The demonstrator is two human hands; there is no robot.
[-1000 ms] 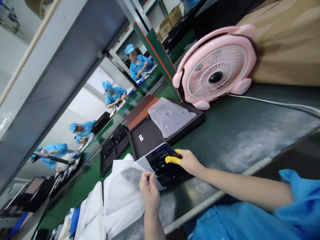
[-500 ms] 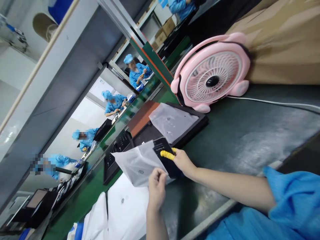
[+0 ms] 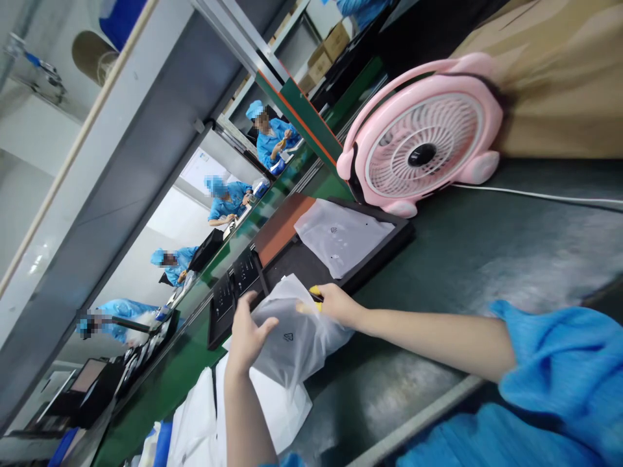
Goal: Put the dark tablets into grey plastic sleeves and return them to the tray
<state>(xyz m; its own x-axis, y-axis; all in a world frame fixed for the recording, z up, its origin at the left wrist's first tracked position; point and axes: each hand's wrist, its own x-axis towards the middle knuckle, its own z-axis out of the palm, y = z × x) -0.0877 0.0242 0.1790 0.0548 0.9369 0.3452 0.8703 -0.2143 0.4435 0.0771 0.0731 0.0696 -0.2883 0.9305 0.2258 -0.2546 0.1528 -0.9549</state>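
So the milky bag point(image 3: 294, 344) hung over the tabletop point(image 3: 438, 279), in from its near edge, with just a dark sliver of what's probably the tablet point(image 3: 316, 298) showing. Half a second earlier its end stuck out, so now we had it mostly covered. Our right hand point(image 3: 338, 306) gripped there; our left point(image 3: 246, 340) had let go, fingers spread.

Green worktop point(image 3: 481, 259) carries a pink fan point(image 3: 421, 146) upright on the R side, w/ its white cord point(image 3: 530, 193) trailing across. Nearer ctr: lg blk tray point(image 3: 402, 237), w/ smaller blk tray point(image 3: 217, 333) just beside it; white bags point(image 3: 197, 415) lie flat, lower L.
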